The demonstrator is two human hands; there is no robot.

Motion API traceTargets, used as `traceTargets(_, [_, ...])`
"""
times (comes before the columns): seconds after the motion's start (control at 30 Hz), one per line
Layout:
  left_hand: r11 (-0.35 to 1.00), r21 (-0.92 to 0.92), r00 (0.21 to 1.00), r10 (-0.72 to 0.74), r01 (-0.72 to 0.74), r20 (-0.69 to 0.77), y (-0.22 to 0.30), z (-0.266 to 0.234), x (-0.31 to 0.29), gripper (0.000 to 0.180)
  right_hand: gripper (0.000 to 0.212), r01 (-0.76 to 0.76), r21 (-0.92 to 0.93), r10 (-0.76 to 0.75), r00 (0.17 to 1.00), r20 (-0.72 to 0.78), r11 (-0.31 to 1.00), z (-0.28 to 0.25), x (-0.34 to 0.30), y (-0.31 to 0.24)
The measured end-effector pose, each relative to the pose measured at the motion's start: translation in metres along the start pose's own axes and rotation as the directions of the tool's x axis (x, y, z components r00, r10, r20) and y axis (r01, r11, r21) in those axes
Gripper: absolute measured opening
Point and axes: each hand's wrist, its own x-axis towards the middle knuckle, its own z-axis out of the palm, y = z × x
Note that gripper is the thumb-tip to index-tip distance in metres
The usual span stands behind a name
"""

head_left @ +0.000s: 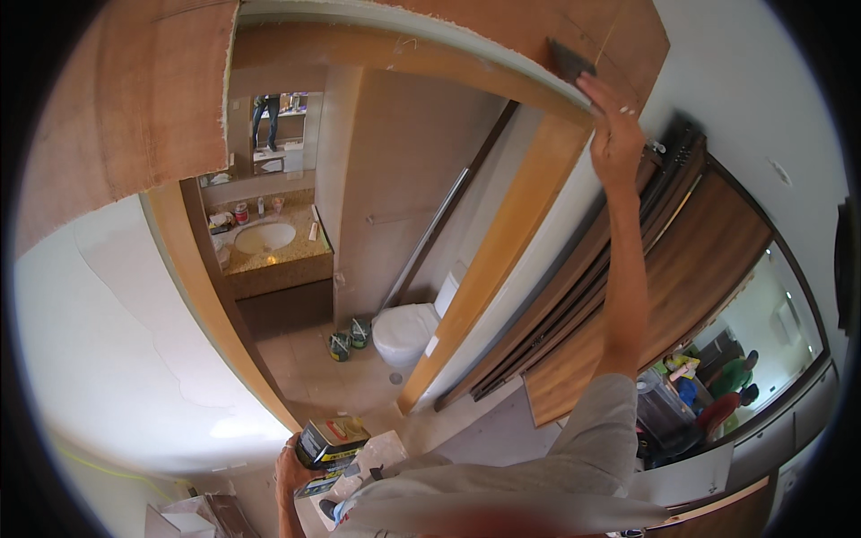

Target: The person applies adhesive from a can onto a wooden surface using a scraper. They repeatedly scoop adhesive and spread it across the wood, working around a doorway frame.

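The right hand (pixel 614 134) is raised high, fingers pinched together on a dark flat scraper blade (pixel 569 63), and that blade is pressed against the wooden panel (pixel 619 36) just above the door frame (pixel 502 242). The blade's edge meets the pale strip running along the frame's curved top. Below the frame's foot, the left hand (pixel 291 471) is down low, fingers wrapped tight around a small rectangular tin can (pixel 330 446) with a yellow-and-dark label, held tilted at waist level. The grey sleeve (pixel 574 457) of the right arm crosses between the can and the frame.

Through the frame, the bathroom opens up: a white toilet (pixel 404 332) sits just inside, with two small paint pots (pixel 348 341) on the floor beside it. Farther in from the frame, a stone counter with an oval washbasin (pixel 265 238) carries small bottles, and a mirror (pixel 273 130) above it shows a standing person's legs. To the right of the frame, dark sliding door panels (pixel 628 269) lean away, and beyond them other people (pixel 726 386) in green and red crouch low. Left of the frame, a plain white wall (pixel 108 359).
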Motion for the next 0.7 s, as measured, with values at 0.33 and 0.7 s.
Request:
traceTargets(0.33, [0.999, -0.017, 0.999, -0.027, 0.027, 0.032, 0.004, 0.015, -0.01, 0.116, 0.031, -0.333, -0.104, 0.319, 0.939, -0.127, 0.937, -0.06, 0.026, 0.076])
traceTargets(0.7, [0.995, -0.013, 0.994, -0.103, 0.102, -0.032, 0.033, 0.05, -0.017, 0.121, 0.032, -0.215, -0.014, 0.208, 0.959, -0.193, 0.977, -0.039, 0.115, 0.183])
